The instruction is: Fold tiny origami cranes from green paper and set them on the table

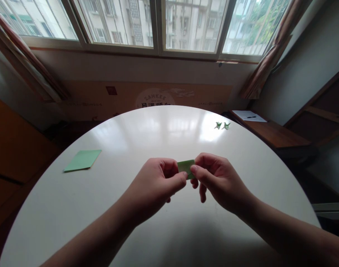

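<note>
A small folded piece of green paper (186,167) is held above the round white table (147,133), between both hands. My left hand (155,185) pinches its left end with thumb and fingers curled closed. My right hand (218,181) pinches its right end the same way. Most of the paper is hidden behind the fingers. A stack of green paper sheets (82,160) lies flat on the table to the left. Two tiny green folded paper figures (222,125) stand at the table's far right.
A dark wooden side table (272,133) with a white sheet and pen (249,116) stands at the right. Wooden furniture (16,148) lies at the left. A wide window (158,26) and curtains (272,55) fill the back wall.
</note>
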`<state>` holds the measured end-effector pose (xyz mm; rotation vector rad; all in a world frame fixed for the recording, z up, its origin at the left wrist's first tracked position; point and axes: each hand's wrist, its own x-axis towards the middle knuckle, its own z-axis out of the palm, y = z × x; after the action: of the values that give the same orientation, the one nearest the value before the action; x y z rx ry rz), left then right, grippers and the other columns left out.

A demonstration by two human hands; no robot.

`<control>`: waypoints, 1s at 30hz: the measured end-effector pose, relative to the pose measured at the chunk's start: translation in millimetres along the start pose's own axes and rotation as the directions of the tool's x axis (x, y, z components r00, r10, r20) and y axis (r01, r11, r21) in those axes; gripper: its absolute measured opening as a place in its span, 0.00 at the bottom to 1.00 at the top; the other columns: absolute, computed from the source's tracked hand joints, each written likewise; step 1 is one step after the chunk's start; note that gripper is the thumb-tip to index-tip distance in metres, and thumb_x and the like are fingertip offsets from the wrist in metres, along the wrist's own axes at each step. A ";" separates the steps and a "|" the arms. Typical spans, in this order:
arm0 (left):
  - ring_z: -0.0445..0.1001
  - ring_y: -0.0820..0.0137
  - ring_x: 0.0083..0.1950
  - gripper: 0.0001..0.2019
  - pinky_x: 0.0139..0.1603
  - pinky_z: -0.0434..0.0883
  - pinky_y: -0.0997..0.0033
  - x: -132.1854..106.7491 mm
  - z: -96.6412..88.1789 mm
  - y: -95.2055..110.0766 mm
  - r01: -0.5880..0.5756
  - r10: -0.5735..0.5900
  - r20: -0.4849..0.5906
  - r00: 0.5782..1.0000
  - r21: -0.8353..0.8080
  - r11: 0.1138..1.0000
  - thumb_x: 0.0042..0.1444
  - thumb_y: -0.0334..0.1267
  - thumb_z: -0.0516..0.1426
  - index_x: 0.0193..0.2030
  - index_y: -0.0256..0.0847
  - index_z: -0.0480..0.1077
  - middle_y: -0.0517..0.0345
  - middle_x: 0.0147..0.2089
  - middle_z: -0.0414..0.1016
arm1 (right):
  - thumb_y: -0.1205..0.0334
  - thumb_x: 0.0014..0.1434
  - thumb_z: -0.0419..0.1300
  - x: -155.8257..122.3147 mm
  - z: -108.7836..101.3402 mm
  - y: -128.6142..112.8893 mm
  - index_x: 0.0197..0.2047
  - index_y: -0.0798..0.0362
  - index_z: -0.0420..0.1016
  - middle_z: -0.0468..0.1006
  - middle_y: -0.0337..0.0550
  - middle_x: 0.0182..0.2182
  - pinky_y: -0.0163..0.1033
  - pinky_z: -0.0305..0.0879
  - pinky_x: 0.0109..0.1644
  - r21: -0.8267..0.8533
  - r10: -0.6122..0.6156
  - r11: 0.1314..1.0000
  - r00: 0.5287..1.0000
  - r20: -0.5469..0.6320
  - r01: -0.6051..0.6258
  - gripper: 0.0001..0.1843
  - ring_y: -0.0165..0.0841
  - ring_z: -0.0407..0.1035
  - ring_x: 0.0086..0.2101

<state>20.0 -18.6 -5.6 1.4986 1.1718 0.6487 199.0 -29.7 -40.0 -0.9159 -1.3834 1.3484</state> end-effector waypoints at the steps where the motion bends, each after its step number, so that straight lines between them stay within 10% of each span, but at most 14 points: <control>1: 0.63 0.75 0.22 0.09 0.20 0.64 0.78 -0.1 0.1 -0.2 0.004 -0.004 0.008 1.000 0.011 1.000 0.53 0.38 0.59 0.25 0.37 0.71 0.64 0.21 0.66 | 0.60 0.63 0.62 0.0 0.1 0.1 0.30 0.54 0.71 0.73 0.37 0.23 0.29 0.67 0.16 0.001 0.001 1.000 1.000 -0.004 -0.001 0.10 0.28 0.67 0.21; 19: 0.60 0.78 0.19 0.03 0.17 0.62 0.80 -0.6 -13.0 2.8 0.081 -0.085 -0.014 0.996 -0.168 0.982 0.43 0.33 0.59 0.21 0.38 0.70 0.64 0.19 0.65 | 0.59 0.61 0.65 7.0 -10.5 -1.2 0.31 0.54 0.72 0.73 0.36 0.23 0.27 0.66 0.14 0.092 -0.059 0.993 0.988 -0.143 0.073 0.10 0.29 0.69 0.23; 24: 0.64 0.76 0.24 0.07 0.19 0.65 0.81 3.3 -16.0 0.5 -0.032 0.007 -0.111 0.994 -0.223 0.974 0.51 0.39 0.61 0.28 0.38 0.73 0.62 0.24 0.69 | 0.61 0.62 0.64 5.8 -9.7 -1.9 0.31 0.55 0.72 0.74 0.36 0.22 0.27 0.67 0.15 0.112 -0.053 0.992 0.998 -0.027 0.055 0.10 0.27 0.69 0.21; 30: 0.66 0.74 0.27 0.10 0.20 0.66 0.81 0.8 -13.6 -1.9 -0.065 0.079 0.065 0.995 -0.200 0.978 0.53 0.43 0.64 0.31 0.37 0.75 0.60 0.26 0.70 | 0.63 0.61 0.64 2.5 -6.2 -4.1 0.29 0.56 0.72 0.75 0.36 0.21 0.26 0.67 0.15 0.118 -0.047 0.992 0.997 0.063 0.039 0.10 0.25 0.66 0.18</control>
<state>7.9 -12.4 -3.8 1.3890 0.9713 0.7319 204.8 -26.1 -36.1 -0.7662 -1.3512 1.4222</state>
